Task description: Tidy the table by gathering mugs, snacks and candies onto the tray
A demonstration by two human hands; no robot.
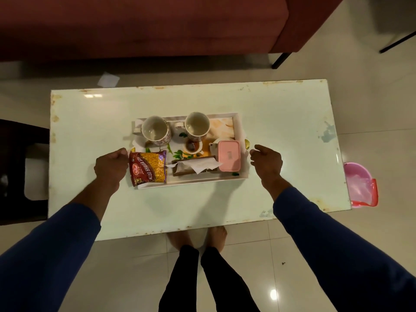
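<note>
Both sleeves reach forward: my left hand [110,165] curls at the tray's [191,181] left edge beside the snack packet [148,168], my right hand [266,160] hangs loose near the gold handle [247,144]. Mugs [155,131] are aboard; I'd grip both ends evenly before lifting.

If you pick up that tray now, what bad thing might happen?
The red and yellow snack packet overhangs the white rectangular tray at its left edge, so it might slide off. The two tall patterned ceramic mugs could tip if the tray tilts.
</note>
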